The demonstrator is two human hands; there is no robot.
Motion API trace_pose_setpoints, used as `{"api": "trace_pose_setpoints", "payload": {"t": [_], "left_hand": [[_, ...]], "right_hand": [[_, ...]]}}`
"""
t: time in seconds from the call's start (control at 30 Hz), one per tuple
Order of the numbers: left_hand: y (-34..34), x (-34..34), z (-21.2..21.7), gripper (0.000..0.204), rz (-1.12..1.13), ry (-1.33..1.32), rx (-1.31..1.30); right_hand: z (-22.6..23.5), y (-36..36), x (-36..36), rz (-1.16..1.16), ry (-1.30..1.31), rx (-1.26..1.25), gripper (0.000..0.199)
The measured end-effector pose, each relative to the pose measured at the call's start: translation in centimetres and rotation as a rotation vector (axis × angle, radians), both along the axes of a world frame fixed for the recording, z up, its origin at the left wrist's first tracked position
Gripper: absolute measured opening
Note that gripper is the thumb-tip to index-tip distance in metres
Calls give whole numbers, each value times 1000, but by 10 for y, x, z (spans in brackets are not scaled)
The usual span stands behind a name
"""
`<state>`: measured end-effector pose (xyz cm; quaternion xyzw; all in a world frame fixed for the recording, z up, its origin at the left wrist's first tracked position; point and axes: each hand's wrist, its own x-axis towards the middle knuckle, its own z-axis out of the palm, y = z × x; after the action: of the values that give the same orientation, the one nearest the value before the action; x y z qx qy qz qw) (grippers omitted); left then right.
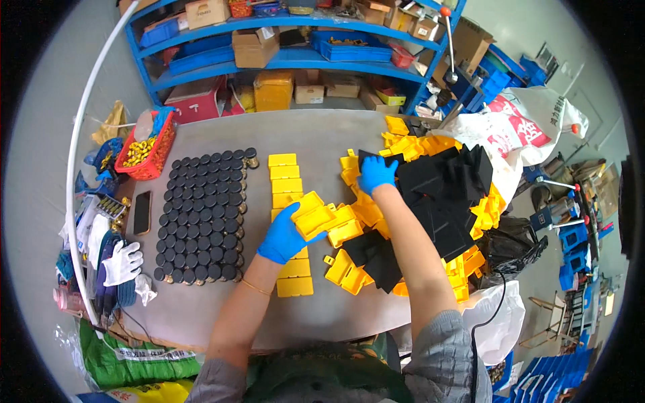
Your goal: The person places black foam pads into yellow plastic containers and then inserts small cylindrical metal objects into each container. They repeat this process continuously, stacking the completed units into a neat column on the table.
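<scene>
While a green sack (134,361) lies by the near left corner of the worktop (322,326), the left hand (279,238) curls its fingers around an open yellow case (312,216), over a column of yellow boxes (293,270), with rows of black-capped pieces (201,209) to the left. The right hand (376,176), beside heaped yellow cases (346,274) and black sheets (437,183), touches a black piece (393,160); whether its fingers pinch it I cannot tell. Farther off, a red basket (161,151) holds yellow parts (138,152), and blue shelves (292,58) carry cardboard boxes (254,50).

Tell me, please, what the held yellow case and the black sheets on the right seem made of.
Yellow case in the left hand: probably satin moulded plastic, given smooth highlights and crisp walls. Black sheets: matt, perhaps foam or fabric; dark surfaces show little shine.
</scene>
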<state>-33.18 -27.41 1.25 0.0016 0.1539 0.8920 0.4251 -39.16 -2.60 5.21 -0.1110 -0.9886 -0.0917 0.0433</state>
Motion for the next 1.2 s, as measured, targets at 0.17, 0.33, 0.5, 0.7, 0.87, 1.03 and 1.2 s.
{"api": "trace_pose_setpoints", "payload": {"t": [0.17, 0.33, 0.5, 0.7, 0.87, 1.03, 1.2], "left_hand": [[-31, 22, 24, 53, 34, 90, 82], [-22, 33, 33, 47, 201, 160, -33], [-26, 44, 21, 36, 473, 954, -733], [-15, 82, 75, 42, 378, 658, -598], [-25, 82, 71, 40, 420, 586, -538], [-14, 86, 75, 37, 485, 613, -546], [-25, 74, 74, 32, 468, 593, -643]], "right_hand": [[31, -45, 45, 540, 431, -355, 34], [39, -111, 144, 955, 294, -366, 47], [64, -104, 148, 948, 371, -801, 59], [71, -105, 126, 574, 360, -1122, 72], [93, -98, 132, 718, 180, -1087, 65], [88, -96, 120, 706, 332, -744, 46], [81, -99, 116, 742, 382, -721, 32]]}}
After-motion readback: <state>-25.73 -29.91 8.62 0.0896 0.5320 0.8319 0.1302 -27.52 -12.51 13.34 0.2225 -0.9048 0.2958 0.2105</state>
